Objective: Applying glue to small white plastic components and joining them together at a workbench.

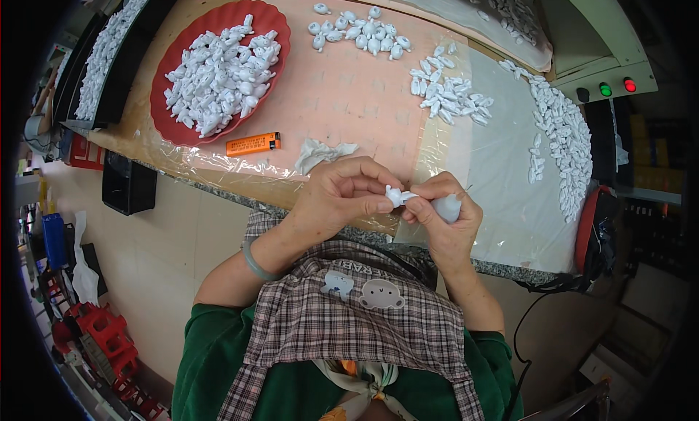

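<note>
Near the table's front edge, my left hand (338, 192) pinches a small white plastic figure piece (395, 195) between thumb and fingertips. My right hand (455, 228) is closed around a small translucent whitish bottle (446, 208). Its thumb and forefinger meet at the right end of the white piece; whether they also grip a part there I cannot tell. Beyond my hands, a loose group of elongated white parts (448, 97) lies on the mat. Round-headed white pieces (371, 34) are clustered farther back. A crumpled white tissue (320, 153) rests just beyond my left hand.
A red scalloped bowl (162, 104) heaped with white pieces stands at left, an orange lighter (253, 144) beside it. Black trays (124, 75) of parts line the far left. More white parts (561, 137) spread at right, below a machine (619, 50) with green and red lights.
</note>
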### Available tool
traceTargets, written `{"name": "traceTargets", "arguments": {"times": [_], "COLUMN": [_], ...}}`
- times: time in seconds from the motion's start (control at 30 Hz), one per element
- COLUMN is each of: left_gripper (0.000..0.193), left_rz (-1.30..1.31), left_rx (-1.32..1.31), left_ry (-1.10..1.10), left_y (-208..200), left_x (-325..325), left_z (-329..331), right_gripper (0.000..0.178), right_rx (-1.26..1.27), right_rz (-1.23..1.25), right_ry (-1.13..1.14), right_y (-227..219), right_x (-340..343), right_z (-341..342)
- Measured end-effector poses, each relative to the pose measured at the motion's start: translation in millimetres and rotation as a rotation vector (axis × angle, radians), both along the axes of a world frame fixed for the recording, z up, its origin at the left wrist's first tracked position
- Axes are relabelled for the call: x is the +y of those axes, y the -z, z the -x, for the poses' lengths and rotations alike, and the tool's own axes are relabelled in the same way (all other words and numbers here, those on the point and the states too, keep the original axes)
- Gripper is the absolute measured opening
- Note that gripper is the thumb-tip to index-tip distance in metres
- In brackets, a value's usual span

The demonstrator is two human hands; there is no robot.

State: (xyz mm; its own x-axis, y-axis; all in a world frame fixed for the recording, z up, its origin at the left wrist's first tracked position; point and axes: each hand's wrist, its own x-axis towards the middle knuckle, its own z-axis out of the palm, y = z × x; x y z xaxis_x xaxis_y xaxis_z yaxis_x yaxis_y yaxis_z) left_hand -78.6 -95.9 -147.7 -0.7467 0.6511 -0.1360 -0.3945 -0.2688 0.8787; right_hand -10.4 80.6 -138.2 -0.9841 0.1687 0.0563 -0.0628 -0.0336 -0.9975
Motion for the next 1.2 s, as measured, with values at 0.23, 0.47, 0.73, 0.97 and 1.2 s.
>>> {"name": "traceTargets", "arguments": {"times": [0.23, 0.47, 0.73, 0.97, 1.2], "left_gripper": [0.023, 0.025, 0.027, 0.028, 0.028], "left_rz": [0.016, 0.08, 0.144, 0.257, 0.26], "left_rx": [0.225, 0.173, -0.116, 0.51, 0.568], "left_ry": [0.019, 0.026, 0.142, 0.037, 0.089], "left_y": [-2.1, -5.0, 0.1, 4.2, 4.2], "left_x": [-4.7, -7.6, -15.3, -13.8, -17.8], "left_z": [0.8, -2.3, -9.9, -20.7, -21.6], "right_gripper": [0.008, 0.011, 0.011, 0.012, 0.017], "right_rx": [0.069, 0.003, 0.038, 0.091, 0.208], "right_rz": [0.046, -0.038, -0.113, -0.168, -0.248], "right_ry": [-0.03, -0.162, -0.201, -0.17, -0.183], "right_y": [9.0, 11.1, 15.5, 17.4, 19.4], "right_x": [-0.3, 5.8, 6.4, 3.1, 1.7], "right_z": [-5.9, -7.2, -13.8, -24.2, -25.0]}}
